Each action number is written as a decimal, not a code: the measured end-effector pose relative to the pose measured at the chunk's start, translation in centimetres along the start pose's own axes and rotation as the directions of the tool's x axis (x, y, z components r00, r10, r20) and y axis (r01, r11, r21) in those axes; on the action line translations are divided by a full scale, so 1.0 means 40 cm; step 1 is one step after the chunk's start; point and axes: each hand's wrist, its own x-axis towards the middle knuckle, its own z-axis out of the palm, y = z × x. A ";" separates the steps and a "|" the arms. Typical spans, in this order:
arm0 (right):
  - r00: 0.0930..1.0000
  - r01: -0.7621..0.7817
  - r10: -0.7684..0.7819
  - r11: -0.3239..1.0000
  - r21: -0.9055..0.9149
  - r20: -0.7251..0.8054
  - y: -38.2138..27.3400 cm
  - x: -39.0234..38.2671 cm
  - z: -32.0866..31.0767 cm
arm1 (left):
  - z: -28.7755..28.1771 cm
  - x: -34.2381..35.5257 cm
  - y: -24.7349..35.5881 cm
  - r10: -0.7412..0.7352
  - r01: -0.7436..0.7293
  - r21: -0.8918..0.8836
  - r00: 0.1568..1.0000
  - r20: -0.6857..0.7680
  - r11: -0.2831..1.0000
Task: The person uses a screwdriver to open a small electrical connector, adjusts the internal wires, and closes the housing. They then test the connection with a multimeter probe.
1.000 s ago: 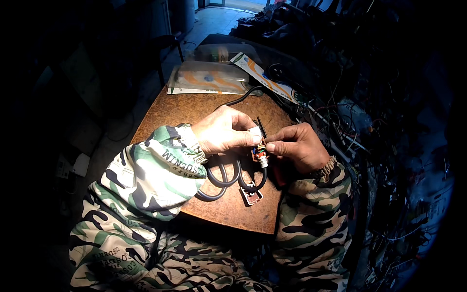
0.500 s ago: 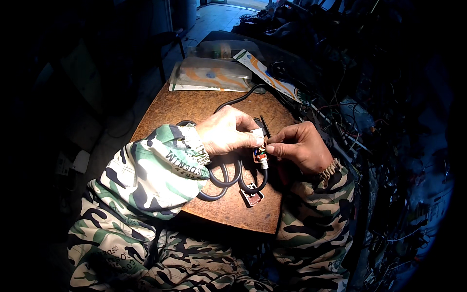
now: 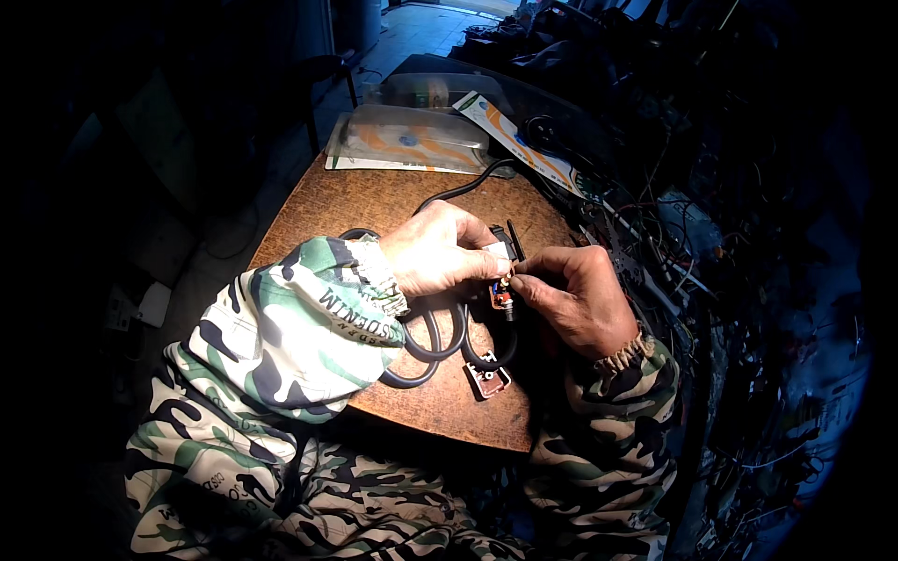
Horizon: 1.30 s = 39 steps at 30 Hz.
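Near the middle of the wooden table [image 3: 327, 206], my left hand [image 3: 435, 251] grips a small opened electrical fitting [image 3: 502, 290] with a white block, coloured wires and a dark narrow piece at its top. The thumb and fingertips of my right hand [image 3: 575, 297] pinch at its wires from the right; exactly what they hold is too small to make out. A thick black cable [image 3: 433, 352] loops beneath my hands and runs from the fitting's lower end. A small brown casing piece [image 3: 486, 379] lies near the table's front edge.
At the back lie clear plastic packages [image 3: 412, 136] and a white-and-orange card [image 3: 513, 140]. Dark tangled wires and parts [image 3: 692, 243] pile up along the right side. A chair [image 3: 318, 70] stands beyond the table at the left, by a tiled floor [image 3: 402, 37].
My right hand has shifted slightly down and turned, its fingertips still at the fitting. The fitting and my left hand have moved slightly right in the picture.
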 end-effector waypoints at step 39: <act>0.823 0.364 -0.548 0.711 -0.602 -0.150 0.007 -0.003 0.068 | -0.010 0.012 -0.017 0.053 -0.054 0.094 0.998 0.015 0.994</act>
